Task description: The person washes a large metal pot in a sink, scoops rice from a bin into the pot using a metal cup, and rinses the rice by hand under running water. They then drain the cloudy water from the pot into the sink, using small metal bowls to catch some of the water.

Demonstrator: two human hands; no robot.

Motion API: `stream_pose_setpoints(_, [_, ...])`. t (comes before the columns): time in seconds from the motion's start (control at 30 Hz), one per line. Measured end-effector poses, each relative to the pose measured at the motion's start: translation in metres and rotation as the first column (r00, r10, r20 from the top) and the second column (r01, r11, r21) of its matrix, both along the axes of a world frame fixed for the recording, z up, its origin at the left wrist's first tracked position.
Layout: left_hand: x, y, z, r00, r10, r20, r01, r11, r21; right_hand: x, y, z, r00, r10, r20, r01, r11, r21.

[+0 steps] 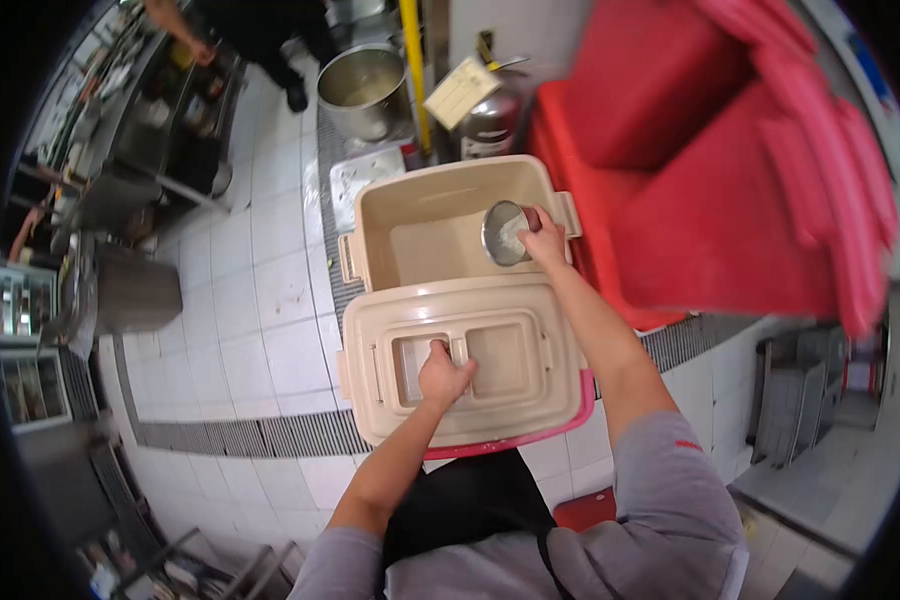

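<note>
A beige plastic bin (400,205) stands in front of me, its inside showing bare beige walls and bottom. My left hand (444,376) is closed around the grip bar in the middle of the beige lid (510,302), which lies over the near side of the bin. Over the right part of the opening, my right hand (544,240) holds a metal cup (492,238) with white powder inside. The cup is tilted, its mouth turned partly toward me. Under the near edge of the lid a pink rim (500,440) shows.
Large red bins (710,200) stand close on the right. Beyond the beige bin are a metal pot (363,85), a yellow pole (414,60) and a tagged fire extinguisher (490,120). Another person (270,40) stands far left. Drain grates (270,437) cross the tiled floor.
</note>
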State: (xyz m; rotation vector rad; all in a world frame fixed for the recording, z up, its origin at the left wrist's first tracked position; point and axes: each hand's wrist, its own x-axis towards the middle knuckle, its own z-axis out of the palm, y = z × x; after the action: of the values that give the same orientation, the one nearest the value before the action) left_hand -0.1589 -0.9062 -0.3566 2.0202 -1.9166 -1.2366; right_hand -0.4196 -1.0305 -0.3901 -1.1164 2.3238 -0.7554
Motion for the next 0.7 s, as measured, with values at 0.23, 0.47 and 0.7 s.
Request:
stream_pose_setpoints(0.23, [0.001,-0.004,-0.004,0.999,-0.036,0.015,0.037,0.993,-0.109,0.007,-0.089,-0.142,0.9,0.385,-0.202,-0.251,0.84,0.481])
stream_pose_setpoints(0.47, [0.002,-0.018,-0.004,0.999,-0.053,0.005,0.053,0.999,-0.001,0.028,-0.11,-0.231,0.938,0.29,-0.192,-0.112,0.776,0.621])
stream_pose_setpoints(0.7, [0.009,-0.025,-0.007,0.995,-0.015,-0.098,0.019,0.999,0.046,0.154,-0.109,-0.291,0.91,0.412,-0.045,-0.26,0.652,0.713])
